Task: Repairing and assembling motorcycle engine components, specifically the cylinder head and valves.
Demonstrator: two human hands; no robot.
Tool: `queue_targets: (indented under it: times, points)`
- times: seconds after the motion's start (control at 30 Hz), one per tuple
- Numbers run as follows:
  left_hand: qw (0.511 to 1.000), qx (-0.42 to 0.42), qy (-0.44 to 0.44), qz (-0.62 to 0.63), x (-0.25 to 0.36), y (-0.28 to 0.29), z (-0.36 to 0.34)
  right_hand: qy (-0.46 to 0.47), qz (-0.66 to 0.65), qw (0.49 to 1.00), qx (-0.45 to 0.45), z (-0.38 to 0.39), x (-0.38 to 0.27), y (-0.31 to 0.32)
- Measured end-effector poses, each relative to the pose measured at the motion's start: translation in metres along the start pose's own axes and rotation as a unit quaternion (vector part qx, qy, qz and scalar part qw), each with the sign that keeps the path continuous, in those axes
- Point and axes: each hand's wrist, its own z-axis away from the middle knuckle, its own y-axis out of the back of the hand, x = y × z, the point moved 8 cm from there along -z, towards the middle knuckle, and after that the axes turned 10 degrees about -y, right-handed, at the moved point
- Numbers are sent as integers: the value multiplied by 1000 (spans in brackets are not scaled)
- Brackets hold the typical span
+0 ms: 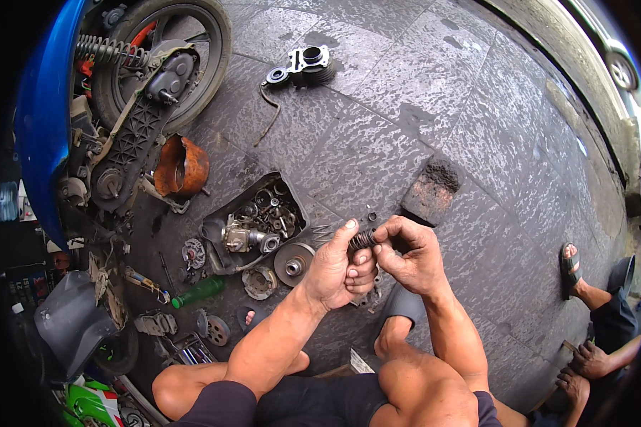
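Bent knees [424,381] fill my near view; beyond them, the left hand [335,269] curls around a dark coil spring [363,240], its other end pinched by the right hand [414,260]. Whether the left fist hides more, I can't tell. They're beyond the black tray's [296,198] right edge.

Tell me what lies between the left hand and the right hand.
The head view shows a dark coil spring between the left hand and the right hand, with both hands on it.

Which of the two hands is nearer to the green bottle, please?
Left. The left hand is up and right of the green bottle in the picture; the right hand lies farther right.
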Motion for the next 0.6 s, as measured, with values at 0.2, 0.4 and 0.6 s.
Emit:
queue_targets:
  times: [0.2,0.4,0.6]
  points:
    - [994,-52,58,76,-10,-8,2,-46,-79,996,-19,4,8,1]
    - [980,65,-97,-158,9,31,-6,-58,-22,998,-29,0,25,0]
    - [959,133,-176,-177,29,82,-12,-205,-23,978,26,-26,102,8]
